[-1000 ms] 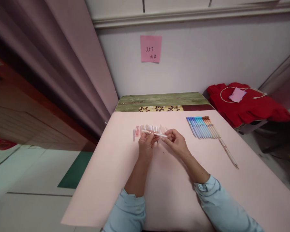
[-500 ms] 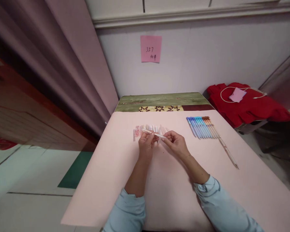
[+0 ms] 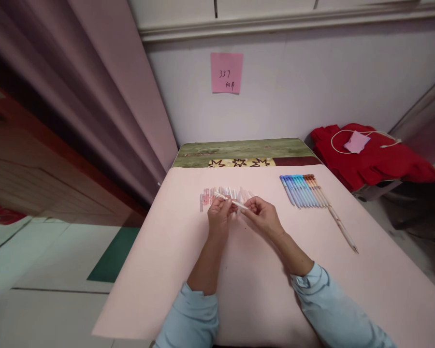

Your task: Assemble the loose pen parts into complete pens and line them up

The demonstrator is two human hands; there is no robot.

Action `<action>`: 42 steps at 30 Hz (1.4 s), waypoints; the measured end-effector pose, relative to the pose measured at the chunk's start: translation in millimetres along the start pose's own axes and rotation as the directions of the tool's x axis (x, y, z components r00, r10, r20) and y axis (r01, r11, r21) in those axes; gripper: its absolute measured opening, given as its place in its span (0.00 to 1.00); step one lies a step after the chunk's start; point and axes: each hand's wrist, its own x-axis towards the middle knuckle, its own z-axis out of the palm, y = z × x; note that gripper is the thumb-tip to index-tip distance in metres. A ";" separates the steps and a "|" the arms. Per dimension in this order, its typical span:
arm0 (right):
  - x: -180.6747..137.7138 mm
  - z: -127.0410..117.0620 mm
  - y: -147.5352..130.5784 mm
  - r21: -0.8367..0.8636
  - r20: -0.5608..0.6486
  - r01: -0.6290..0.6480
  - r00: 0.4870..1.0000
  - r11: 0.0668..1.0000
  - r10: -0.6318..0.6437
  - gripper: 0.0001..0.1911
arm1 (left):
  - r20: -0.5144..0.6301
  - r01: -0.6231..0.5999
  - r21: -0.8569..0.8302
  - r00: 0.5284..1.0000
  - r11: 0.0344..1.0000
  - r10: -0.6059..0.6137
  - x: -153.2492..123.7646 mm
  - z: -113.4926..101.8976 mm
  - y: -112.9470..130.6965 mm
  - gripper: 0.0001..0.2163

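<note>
Over the table's middle, my left hand (image 3: 219,212) is closed around a slim pale pen (image 3: 240,204), whose clear end sticks out past the fingertips to the upper left. My right hand (image 3: 263,215) pinches the pen's white lower right end between thumb and fingers. Just beyond both hands lies a row of clear and pinkish pen parts (image 3: 206,196), partly hidden by the hands. On the right is a neat row of pens (image 3: 297,191) shading from purple and blue to brown and cream. One pale pen (image 3: 342,228) lies slantwise below that row.
Pale pink paper (image 3: 174,270) covers most of the table, with a green wood-pattern strip (image 3: 239,147) at the back. A pink note (image 3: 226,73) is stuck on the wall. Red cloth (image 3: 377,164) with a white cable sits to the right, and a curtain (image 3: 119,87) hangs at left.
The pen tilts slightly more steeply, its clear end a little farther right and higher. My right fingertips have shifted slightly left along it. The rows of pens and parts look the same.
</note>
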 end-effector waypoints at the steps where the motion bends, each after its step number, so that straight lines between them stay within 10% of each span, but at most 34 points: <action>1: -0.5 -0.4 0.3 -0.010 0.010 -0.020 1.000 1.000 0.020 0.17 | 0.001 0.001 0.001 1.000 1.000 -0.001 -0.2 0.2 -0.1 0.13; 7: -2.8 -2.4 1.4 -0.069 0.051 -0.088 0.994 0.994 0.092 0.27 | 0.005 0.014 0.001 1.000 1.000 -0.014 -0.6 1.1 -0.7 0.14; 18: 0.1 -0.5 -1.9 -0.065 -0.013 -0.006 1.000 0.998 0.005 0.13 | -0.006 -0.050 0.145 0.999 0.988 0.051 5.0 0.2 -6.3 0.13; 42: 1.7 3.1 1.8 -0.086 -0.146 0.008 0.989 0.996 -0.021 0.16 | 0.086 -0.012 0.143 0.996 0.990 0.000 7.9 13.8 -10.3 0.13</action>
